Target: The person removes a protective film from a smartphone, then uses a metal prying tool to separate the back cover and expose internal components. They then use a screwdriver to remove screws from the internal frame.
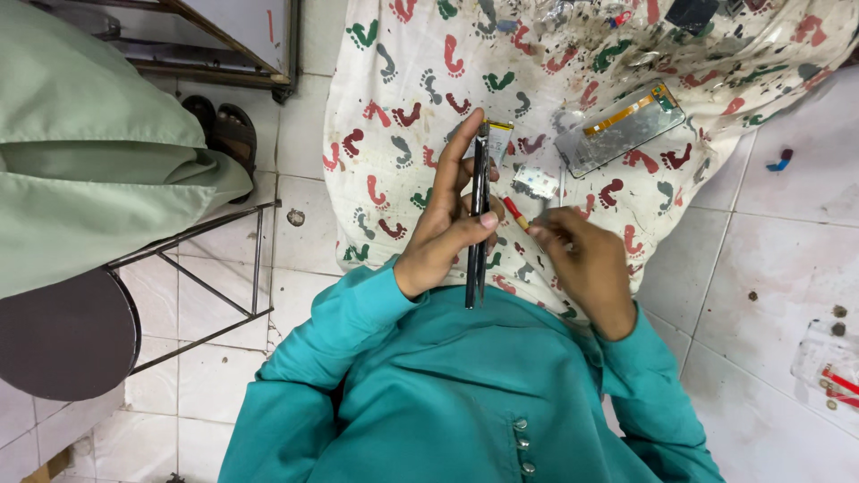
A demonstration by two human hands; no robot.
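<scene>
Head view: left hand (445,231) grips a thin dark phone (477,224) edge-on, upright above the lap, fingers wrapped along its back. Right hand (582,259) pinches a small red-handled tool (514,213) beside it. Behind them a footprint cloth (420,80) carries a screen panel (619,127)

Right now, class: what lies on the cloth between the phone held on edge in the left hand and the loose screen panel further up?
In the head view, a small silvery part lies on the cloth between the phone and the screen panel.
</scene>
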